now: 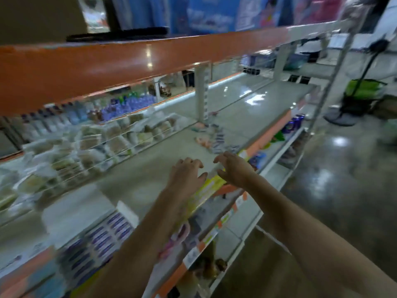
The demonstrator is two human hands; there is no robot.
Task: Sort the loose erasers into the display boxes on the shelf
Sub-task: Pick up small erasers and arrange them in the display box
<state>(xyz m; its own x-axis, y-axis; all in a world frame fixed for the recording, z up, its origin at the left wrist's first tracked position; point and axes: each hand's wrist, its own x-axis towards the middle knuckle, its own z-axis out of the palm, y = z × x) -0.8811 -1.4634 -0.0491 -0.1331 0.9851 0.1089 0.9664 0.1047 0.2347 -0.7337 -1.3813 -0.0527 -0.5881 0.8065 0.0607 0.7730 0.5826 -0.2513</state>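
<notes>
- Both arms reach over the shelf (133, 186); left hand (185, 174) and right hand (233, 168) hover side by side, fingers loosely curled, holding nothing.
- Best move, likely: gather the loose erasers (217, 137) just beyond the fingertips, then carry them to the display box (103, 239) near the front edge.
- Motion blur hides labels; eraser count unclear.

Bright overhead light throws white glare on the pale shelf (247, 97) at one o'clock and on the glossy floor (339, 143) at three o'clock. Motion blur smears nearly everything, perhaps worst at nine o'clock. Straight edges bow toward the borders.
</notes>
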